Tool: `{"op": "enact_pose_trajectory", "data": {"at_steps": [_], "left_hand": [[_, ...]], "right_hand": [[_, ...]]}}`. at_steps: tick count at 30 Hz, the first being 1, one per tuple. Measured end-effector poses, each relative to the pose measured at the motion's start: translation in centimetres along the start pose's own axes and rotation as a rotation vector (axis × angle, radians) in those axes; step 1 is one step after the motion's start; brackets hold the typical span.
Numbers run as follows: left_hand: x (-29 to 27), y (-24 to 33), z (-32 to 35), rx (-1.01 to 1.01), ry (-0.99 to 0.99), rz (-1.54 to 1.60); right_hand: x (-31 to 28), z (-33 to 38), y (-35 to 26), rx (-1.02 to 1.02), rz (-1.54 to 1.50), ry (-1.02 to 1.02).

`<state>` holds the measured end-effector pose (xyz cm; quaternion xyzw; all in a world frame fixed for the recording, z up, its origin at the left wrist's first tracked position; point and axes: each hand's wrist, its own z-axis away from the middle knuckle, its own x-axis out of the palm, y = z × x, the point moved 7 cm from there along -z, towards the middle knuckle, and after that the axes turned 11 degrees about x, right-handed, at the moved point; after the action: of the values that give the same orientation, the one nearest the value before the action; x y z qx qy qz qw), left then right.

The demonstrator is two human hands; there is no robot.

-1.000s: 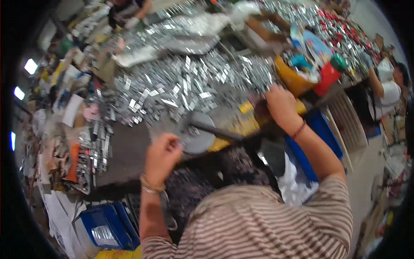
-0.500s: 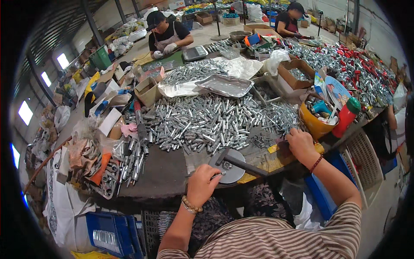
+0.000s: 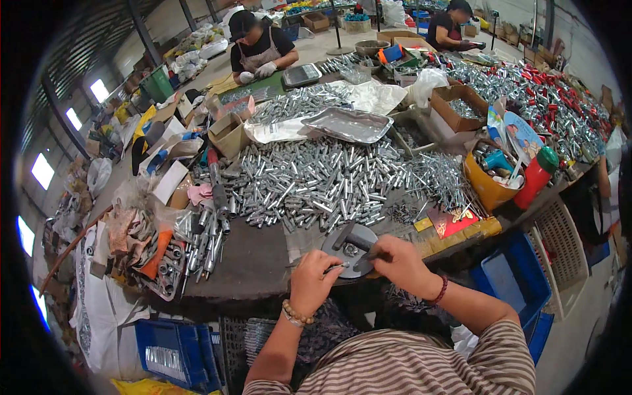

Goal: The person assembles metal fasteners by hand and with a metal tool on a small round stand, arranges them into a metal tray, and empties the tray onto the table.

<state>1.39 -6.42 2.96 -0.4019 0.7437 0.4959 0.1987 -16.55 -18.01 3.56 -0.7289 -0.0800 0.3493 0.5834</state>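
Note:
My left hand (image 3: 312,282) is closed in a pinch on a small metal pin (image 3: 334,267), held at the near side of a round grey metal disc (image 3: 334,258). My right hand (image 3: 403,264) is closed at the handle of a hammer (image 3: 345,239), whose dark head is over the disc. The palm and fingers hide most of the handle. A small ring-shaped metal part shows on the disc under the hammer. Beyond both hands spreads a large heap of short silvery metal tubes (image 3: 316,181).
Thin metal pins (image 3: 438,181) are piled beside a yellow container (image 3: 487,181) and a red bottle (image 3: 536,176). A metal tray (image 3: 349,125) rests on the heap. Tools and scrap (image 3: 158,253) crowd the left. Blue crates (image 3: 513,280) stand below the table edge. Two people work opposite.
My right hand has moved left and nearer, from beside the thin pins to the hammer, uncovering a red card. My left hand stays by the disc with its pin.

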Motion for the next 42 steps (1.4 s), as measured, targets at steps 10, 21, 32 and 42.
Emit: {"op": "enact_pose_trajectory", "data": {"at_steps": [10, 21, 32, 42], "left_hand": [[-0.3, -0.8, -0.8, -0.017, 0.024, 0.040], [0.4, -1.1, 0.1, -0.040, 0.027, 0.073], [0.4, -1.4, 0.0, -0.173, 0.010, 0.218], [0.5, -1.4, -0.4, -0.146, 0.017, 0.303]], "right_hand": [[1.8, 0.4, -1.7, -0.325, 0.618, -0.010], [2.0, 0.7, -2.9, -0.455, 0.650, 0.067], [2.1, 0.1, -2.4, -0.489, 0.625, 0.028], [3.0, 0.2, -2.8, -0.566, 0.702, -0.016]]}}
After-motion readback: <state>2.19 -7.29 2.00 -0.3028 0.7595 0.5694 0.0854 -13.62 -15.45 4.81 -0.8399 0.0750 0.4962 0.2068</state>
